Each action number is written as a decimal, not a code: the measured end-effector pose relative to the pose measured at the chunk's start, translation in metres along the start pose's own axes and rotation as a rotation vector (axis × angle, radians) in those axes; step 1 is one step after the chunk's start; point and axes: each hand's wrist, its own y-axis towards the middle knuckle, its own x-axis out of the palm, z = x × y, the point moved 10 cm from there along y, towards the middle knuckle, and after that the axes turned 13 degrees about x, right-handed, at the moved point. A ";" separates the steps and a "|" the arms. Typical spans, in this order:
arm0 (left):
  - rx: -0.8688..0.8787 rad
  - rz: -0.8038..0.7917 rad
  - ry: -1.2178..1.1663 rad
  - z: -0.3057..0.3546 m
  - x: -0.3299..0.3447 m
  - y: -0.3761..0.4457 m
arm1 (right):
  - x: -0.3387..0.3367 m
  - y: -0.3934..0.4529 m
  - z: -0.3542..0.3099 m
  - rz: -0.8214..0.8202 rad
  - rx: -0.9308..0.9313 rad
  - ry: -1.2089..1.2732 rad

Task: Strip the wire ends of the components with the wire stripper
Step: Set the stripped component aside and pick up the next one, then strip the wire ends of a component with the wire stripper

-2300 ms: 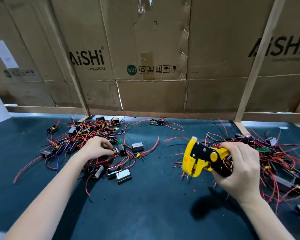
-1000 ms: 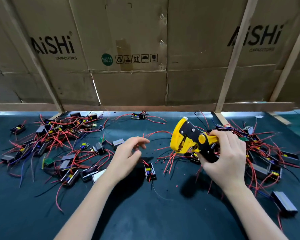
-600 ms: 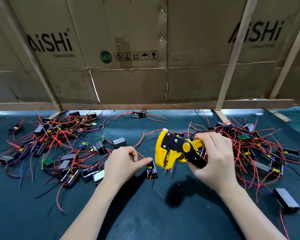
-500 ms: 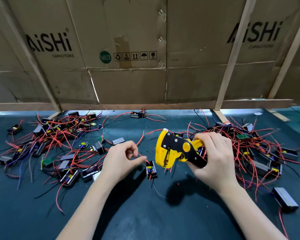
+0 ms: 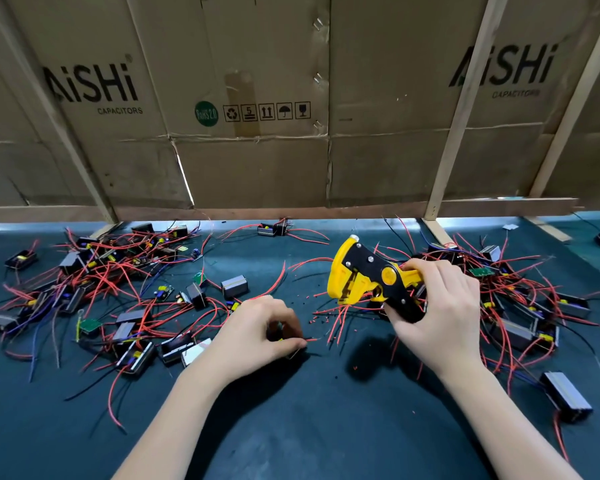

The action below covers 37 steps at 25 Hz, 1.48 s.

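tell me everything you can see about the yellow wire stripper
The yellow and black plastic wire stripper has a bulky yellow head, a black side plate with silver rivets and a round yellow knob. The right hand grips its handles, fingers wrapped round them, holding it above the dark green table mat, clear of the surface. Its head points left and slightly down, toward the left hand. No wire is visibly in its mouth. Loose red wires lie below it.
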 end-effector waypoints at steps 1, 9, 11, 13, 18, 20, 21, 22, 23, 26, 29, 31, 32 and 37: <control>-0.005 0.011 0.003 0.000 0.001 0.000 | 0.000 -0.001 -0.001 0.001 -0.005 0.001; -0.113 0.101 -0.131 -0.016 -0.001 -0.003 | 0.016 -0.007 -0.016 -0.092 -0.140 -0.072; -0.159 0.104 -0.157 -0.022 -0.004 -0.006 | 0.026 -0.009 -0.017 -0.111 -0.168 -0.172; -0.195 0.127 -0.171 -0.028 -0.009 -0.009 | 0.033 -0.009 -0.010 -0.119 -0.120 -0.263; -0.293 0.196 -0.222 -0.041 -0.013 -0.016 | 0.036 -0.008 0.011 -0.111 0.017 -0.425; -0.288 0.174 -0.227 -0.039 -0.007 -0.014 | 0.035 -0.009 0.013 -0.103 0.017 -0.453; -0.276 0.163 -0.226 -0.036 -0.004 -0.011 | 0.033 -0.009 0.015 -0.096 0.022 -0.453; -0.258 0.162 -0.221 -0.034 -0.002 -0.008 | 0.030 -0.009 0.018 -0.089 0.033 -0.447; -0.238 0.173 -0.218 -0.031 -0.003 -0.005 | 0.028 -0.008 0.021 -0.085 0.047 -0.442; -0.173 0.186 -0.274 -0.026 -0.008 -0.002 | 0.023 -0.007 0.028 -0.074 0.080 -0.420; -0.084 0.084 -0.312 -0.019 -0.002 -0.004 | 0.026 -0.006 0.021 -0.070 0.085 -0.379; -0.052 0.053 -0.267 -0.017 0.005 -0.005 | 0.027 -0.006 0.017 -0.071 0.075 -0.356; -0.053 0.056 -0.241 -0.017 0.008 -0.005 | 0.027 -0.007 0.016 -0.072 0.068 -0.350; -0.129 0.285 -0.151 -0.033 -0.032 -0.012 | 0.031 -0.008 0.015 -0.092 0.051 -0.325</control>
